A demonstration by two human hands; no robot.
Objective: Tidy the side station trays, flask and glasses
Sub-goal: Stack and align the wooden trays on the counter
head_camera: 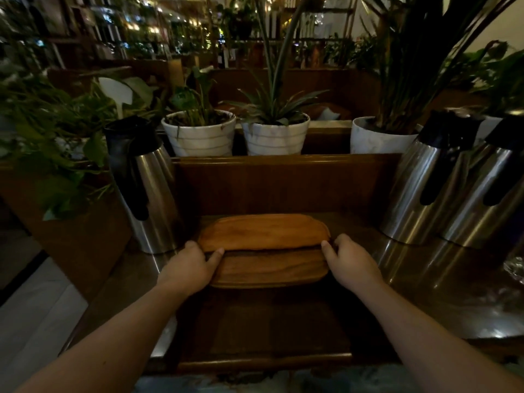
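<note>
Gripping upper tray (pixel 263 232) at both ends, left hand (pixel 190 269) and right hand (pixel 351 265) (grip closed on rim); next I square it over lower tray (pixel 269 272) on table (pixel 425 279).

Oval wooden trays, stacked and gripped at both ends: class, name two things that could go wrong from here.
1. The lighter oval wooden tray sits tilted on the darker wooden tray; held only by the left hand and right hand, it might slide off.
2. The steel flask with black handle stands close left; swinging the trays could knock it.
</note>
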